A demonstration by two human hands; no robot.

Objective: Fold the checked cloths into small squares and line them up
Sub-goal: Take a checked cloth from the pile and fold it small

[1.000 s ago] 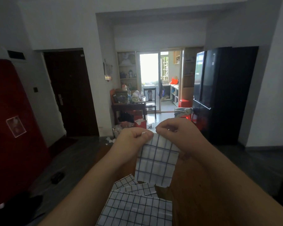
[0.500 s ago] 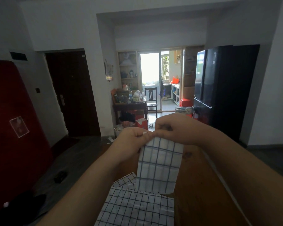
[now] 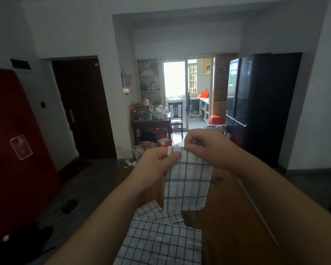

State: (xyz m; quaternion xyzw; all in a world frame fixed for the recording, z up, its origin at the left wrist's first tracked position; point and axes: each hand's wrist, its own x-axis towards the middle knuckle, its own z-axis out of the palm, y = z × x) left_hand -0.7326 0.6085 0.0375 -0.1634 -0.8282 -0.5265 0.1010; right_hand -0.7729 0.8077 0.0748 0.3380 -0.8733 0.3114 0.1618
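While tight in fingers of left hand (image 3: 155, 166) and right hand (image 3: 207, 148), checked cloth (image 3: 187, 185) above flat cloths (image 3: 161, 243).

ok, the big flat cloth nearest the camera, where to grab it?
Pinch the big cloth at its far-right corner, probably, coming from the right over bare table: it lies flat, that corner is exposed, smaller cloths crowd the far-left edge.
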